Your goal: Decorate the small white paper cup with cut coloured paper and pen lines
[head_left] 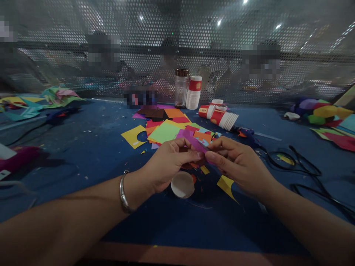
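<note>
Between my two hands, above the table, is a narrow folded piece of purple paper [192, 141]. My left hand [177, 157], with a silver bangle on its wrist, pinches the paper's near side. The thumb and fingers of my right hand [235, 159] are closed on its right end. A round whitish disc or cup base [182, 184] lies just below my left hand. Past the hands spreads a pile of coloured paper sheets, a light green sheet [165, 131] on top. A cut yellow piece [227, 187] lies below my right hand.
A clear bottle [180, 88] and stacked paper cups [194, 93] stand at the back; more cups [217, 116] lie on their side. A glue gun [246, 135] with a black cord [299, 162] is at right. Another tool [59, 115] lies left. A perforated metal screen [138, 48] closes off the back.
</note>
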The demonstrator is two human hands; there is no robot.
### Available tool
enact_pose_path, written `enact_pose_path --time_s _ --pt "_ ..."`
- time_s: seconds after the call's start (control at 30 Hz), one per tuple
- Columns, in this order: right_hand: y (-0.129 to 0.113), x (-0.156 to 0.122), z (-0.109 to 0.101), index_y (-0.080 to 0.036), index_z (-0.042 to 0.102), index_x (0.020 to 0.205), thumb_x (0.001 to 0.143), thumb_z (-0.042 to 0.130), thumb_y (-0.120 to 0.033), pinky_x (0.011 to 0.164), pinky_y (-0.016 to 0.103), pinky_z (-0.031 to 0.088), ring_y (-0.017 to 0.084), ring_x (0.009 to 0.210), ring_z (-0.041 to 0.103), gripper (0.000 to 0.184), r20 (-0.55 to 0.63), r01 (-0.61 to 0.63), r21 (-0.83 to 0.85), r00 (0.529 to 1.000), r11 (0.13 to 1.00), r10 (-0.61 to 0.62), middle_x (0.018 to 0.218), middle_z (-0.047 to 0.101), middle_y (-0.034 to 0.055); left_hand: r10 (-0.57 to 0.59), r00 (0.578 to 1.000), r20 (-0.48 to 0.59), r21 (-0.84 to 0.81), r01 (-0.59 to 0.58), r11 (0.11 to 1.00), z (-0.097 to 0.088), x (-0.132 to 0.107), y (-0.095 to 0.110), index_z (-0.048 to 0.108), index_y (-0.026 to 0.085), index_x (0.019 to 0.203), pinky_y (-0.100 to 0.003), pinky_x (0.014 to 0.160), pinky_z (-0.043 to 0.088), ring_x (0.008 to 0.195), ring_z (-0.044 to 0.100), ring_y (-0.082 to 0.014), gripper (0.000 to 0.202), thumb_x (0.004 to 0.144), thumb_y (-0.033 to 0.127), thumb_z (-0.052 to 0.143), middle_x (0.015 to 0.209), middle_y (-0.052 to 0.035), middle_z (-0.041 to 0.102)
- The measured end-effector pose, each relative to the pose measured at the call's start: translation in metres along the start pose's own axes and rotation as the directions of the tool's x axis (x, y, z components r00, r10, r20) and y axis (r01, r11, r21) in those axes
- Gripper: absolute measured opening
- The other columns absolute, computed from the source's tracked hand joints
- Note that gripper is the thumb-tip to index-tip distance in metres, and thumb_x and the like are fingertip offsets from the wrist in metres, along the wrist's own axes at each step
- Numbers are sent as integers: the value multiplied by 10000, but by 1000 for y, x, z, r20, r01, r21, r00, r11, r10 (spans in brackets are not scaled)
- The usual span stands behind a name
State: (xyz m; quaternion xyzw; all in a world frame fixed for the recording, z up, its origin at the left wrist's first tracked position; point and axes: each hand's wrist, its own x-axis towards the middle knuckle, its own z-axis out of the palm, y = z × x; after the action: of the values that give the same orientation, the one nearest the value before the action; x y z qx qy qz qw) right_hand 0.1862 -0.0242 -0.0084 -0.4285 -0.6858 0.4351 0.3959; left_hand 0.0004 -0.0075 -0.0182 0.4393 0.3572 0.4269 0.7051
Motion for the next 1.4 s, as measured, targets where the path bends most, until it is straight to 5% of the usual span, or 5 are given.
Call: enact_pose_path --time_s 0.47,0.93,1.4 --pt "-1 0 2 -201 598 860 916 665 -392 422 228 237 55 465 380 211 -17 21 -73 1000 997 -22 624 516 -73 25 996 84 -78 -18 997 0 0 1 708 120 845 -235 659 472 677 660 -109 353 604 213 948 763 -18 743" --pt "0 0 2 -202 595 878 915 680 -472 413 224 202 45 441 336 286 -20 -21 -25 1000 999 21 601 481 -87 -10 994 110 -48 16 999 0 1 1 718 113 855 -248 718 506 710 675 -115 466 535 318 989 779 -8 724" --pt "2 -1 3 -194 589 880 888 709 -535 397 203 180 41 461 330 362 -18 -77 51 997 996 78 625 538 -69 -46 998 43 35 44 998 4 2 3 695 127 763 -255 715 495 688 655 -113 139 658 114 785 718 -5 690"
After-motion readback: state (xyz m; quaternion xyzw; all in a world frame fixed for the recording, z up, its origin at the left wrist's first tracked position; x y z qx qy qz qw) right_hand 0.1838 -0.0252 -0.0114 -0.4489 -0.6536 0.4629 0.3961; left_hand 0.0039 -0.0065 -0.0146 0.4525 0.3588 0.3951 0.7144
